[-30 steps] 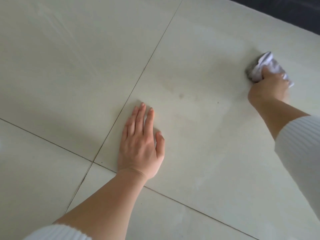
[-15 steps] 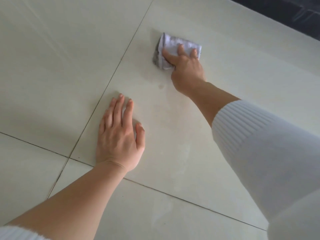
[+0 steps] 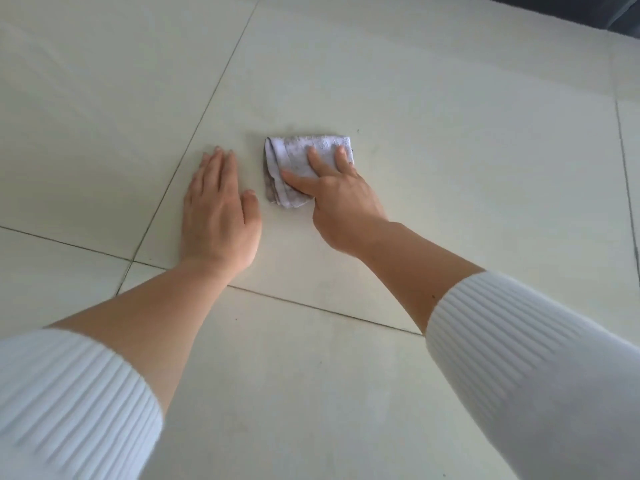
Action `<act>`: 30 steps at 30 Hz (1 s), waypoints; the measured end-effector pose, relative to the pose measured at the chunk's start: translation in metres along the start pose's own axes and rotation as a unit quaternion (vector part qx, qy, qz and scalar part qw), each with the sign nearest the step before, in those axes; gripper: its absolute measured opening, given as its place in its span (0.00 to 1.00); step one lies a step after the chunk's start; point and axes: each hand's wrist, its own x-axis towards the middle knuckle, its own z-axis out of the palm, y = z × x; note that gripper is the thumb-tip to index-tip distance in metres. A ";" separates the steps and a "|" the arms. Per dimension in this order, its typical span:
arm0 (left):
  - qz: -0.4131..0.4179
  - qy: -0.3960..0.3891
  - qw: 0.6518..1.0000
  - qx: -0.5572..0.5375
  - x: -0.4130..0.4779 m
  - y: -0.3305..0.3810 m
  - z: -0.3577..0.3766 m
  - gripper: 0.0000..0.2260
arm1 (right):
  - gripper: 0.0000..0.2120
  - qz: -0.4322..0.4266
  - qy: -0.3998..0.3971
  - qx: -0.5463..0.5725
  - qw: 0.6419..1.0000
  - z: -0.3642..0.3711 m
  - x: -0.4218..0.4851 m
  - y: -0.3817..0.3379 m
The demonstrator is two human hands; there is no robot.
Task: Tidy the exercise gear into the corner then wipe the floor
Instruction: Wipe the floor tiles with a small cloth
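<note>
A folded pale lilac cloth (image 3: pixel 294 157) with grey dirty patches lies flat on the cream tiled floor (image 3: pixel 450 168). My right hand (image 3: pixel 337 199) presses down on it, thumb and fingers spread over its near right part. Just to the left of the cloth, my left hand (image 3: pixel 221 216) rests palm down on the same tile, fingers together, holding nothing. A narrow gap separates that hand from the cloth. Both forearms are bare, with white ribbed sleeves pushed up. No exercise gear is in view.
Thin dark grout lines (image 3: pixel 194 126) cross the floor left of and below my hands. A dark surface (image 3: pixel 588 12) borders the tiles at the top right corner.
My right hand has swept the cloth from the far right, leftward and then nearer, so it now sits beside my left hand. The left hand stays planted on the tile.
</note>
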 end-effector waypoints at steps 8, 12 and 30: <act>-0.043 -0.073 0.988 -0.131 -0.043 0.000 -0.024 0.31 | 0.34 0.002 0.018 0.019 1.000 0.041 -0.116 -0.012; -0.123 -0.070 0.969 -0.204 -0.071 0.012 -0.026 0.31 | 0.34 -0.019 0.005 0.033 0.999 0.056 -0.162 -0.029; 0.041 -0.160 0.979 0.116 -0.195 0.041 -0.008 0.29 | 0.39 0.179 0.008 -0.051 0.983 0.024 -0.320 0.094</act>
